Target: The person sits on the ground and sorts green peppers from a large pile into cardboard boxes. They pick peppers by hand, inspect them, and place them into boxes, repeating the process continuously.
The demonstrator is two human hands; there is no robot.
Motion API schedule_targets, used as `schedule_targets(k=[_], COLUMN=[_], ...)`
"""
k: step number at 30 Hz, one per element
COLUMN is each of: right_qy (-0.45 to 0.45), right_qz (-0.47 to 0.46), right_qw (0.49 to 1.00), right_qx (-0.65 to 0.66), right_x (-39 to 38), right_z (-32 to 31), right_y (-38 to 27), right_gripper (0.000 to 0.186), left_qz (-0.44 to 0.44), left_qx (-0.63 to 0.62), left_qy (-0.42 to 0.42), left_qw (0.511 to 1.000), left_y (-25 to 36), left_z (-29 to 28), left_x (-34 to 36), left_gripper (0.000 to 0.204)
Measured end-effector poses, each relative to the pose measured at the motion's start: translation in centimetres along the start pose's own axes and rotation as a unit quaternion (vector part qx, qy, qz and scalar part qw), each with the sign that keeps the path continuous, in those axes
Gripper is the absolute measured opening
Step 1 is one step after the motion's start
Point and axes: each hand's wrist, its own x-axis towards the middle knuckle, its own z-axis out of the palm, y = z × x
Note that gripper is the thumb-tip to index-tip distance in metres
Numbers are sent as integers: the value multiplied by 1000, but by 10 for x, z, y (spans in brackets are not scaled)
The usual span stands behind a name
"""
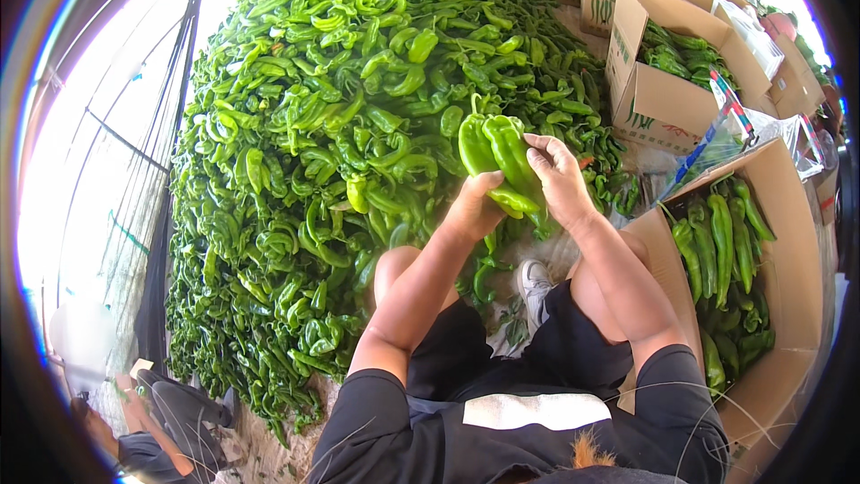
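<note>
Person seated facing a very large pile of green peppers [340, 143], knees toward its near edge. Both hands raised in front of the pile, sharing a small bunch of long peppers [497, 161]. Left hand [472, 208] closed around the lower part of the bunch from the left; right hand [557, 175] has fingers curled and pressed against its right side, thumb hidden. To the right of the pile, an open cardboard box [793, 287] beside the person's right leg holds peppers laid lengthwise, partly filled by my judgement. Further boxes [663, 108] behind it, one with peppers in it. Bulk of the pile remains unsorted. Another person [152, 421] crouches at the pile's lower left corner.
</note>
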Motion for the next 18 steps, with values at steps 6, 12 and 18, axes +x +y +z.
schedule_targets(k=[6, 12, 18], right_qy=[-23, -286, -360], right_qz=[-265, -309, -228], right_qw=[896, 620, 664], right_qx=[-355, -662, -615], right_x=[-6, -38, -94], right_z=[-30, -33, -34], right_y=[-45, -81, -111], right_gripper=[61, 83, 88], left_qz=[-54, -170, -314], left_qx=[-15, 232, 228], left_qy=[-33, -103, -120], left_qw=[998, 952, 914], left_y=[12, 3, 4], left_z=[7, -8, -40], left_x=[-5, -14, -52], left_gripper=[60, 58, 61])
